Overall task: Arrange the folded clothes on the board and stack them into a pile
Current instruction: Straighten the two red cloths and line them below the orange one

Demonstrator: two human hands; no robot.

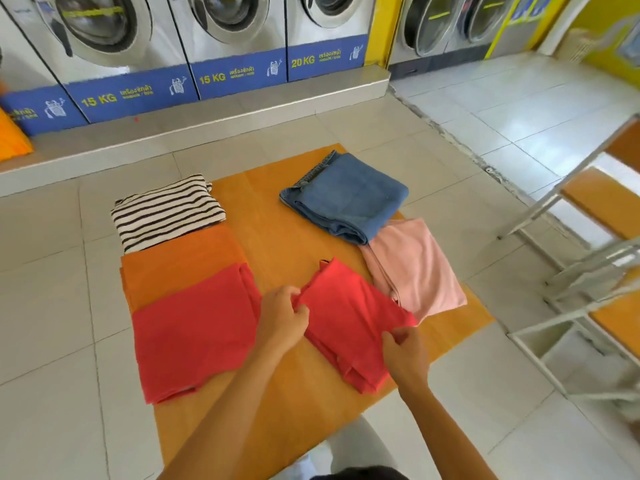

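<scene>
From the head view, a small folded red cloth [349,320] lies tilted near the front of the flat orange wooden board [273,209] on the tiled floor, with the left hand [282,318] pinching its left edge and the right hand [407,358] gripping its near right corner, both with fingers curled onto the fabric. Around it sit a folded pale pink garment [419,271] just to its right, folded blue denim jeans [346,195] behind that, and to the left a larger folded red cloth [194,334] overlapping a folded orange cloth [180,261], with a folded black-and-white striped shirt [166,211] farther back. Blue labels on the silver front-loading washing machines [221,32] read "15 KG", "15 KG" and "20 KG"; the smaller writing beside them is too blurred to read.
</scene>
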